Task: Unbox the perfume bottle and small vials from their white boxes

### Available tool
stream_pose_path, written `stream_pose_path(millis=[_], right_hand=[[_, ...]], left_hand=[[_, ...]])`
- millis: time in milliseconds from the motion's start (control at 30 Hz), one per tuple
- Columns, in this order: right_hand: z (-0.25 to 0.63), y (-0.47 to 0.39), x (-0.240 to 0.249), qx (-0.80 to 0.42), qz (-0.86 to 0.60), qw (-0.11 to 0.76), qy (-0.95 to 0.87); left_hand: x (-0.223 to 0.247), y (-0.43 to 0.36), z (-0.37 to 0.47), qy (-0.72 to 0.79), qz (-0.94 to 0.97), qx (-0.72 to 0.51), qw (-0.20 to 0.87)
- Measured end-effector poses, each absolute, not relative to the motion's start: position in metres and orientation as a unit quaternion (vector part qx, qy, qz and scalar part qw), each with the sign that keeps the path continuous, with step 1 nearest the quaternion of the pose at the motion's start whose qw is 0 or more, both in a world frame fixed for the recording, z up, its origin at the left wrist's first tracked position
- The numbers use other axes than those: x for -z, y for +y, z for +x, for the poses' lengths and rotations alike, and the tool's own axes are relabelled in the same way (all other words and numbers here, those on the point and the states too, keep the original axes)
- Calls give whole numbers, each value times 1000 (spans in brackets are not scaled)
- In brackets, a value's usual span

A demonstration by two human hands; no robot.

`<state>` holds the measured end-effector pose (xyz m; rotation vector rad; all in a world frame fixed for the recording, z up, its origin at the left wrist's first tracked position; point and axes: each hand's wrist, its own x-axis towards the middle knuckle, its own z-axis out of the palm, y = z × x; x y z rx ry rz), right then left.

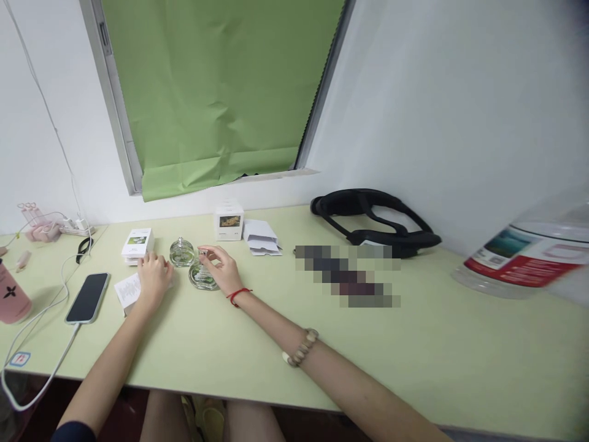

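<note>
My right hand (221, 269), with a red string at the wrist, pinches the top of a round clear glass bottle (202, 279) with greenish contents. Just behind and to the left stands a second glass bottle (181, 252) of the same shape, untouched. My left hand (154, 277) is closed over a small white box (127, 291) lying on the table; the palm hides much of the box. Behind that hand is another white box (137, 244) with a green picture on it.
A white box with a picture (229, 224) and an opened white carton (262, 237) stand near the wall. A phone (88, 298) on a white cable and a pink cup (11, 294) are at left. At right are a black headset (377, 221) and a large plastic bottle (529, 255).
</note>
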<state>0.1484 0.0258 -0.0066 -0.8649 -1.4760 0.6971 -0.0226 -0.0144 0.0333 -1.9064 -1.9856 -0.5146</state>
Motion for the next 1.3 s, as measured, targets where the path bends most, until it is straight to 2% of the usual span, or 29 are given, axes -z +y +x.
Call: stream_pose_path(millis=[133, 333, 500, 767, 1067, 1300], right_hand=[[148, 23, 5, -284, -355, 600, -658], [146, 19, 2, -287, -352, 589, -668], [143, 18, 3, -284, -413, 600, -623], [143, 12, 4, -203, -360, 623, -664], [144, 14, 7, -176, -351, 617, -681], [143, 12, 2, -204, -348, 631, -662]], left_hand=[[-36, -20, -10, -596, -754, 236, 144], [-31, -23, -1, -520, -817, 223, 110], [-29, -22, -3, -513, -822, 223, 110], [-29, -19, -7, -500, -838, 205, 70], [-26, -13, -9, -489, -849, 192, 52], [-25, -13, -8, -490, -856, 152, 69]])
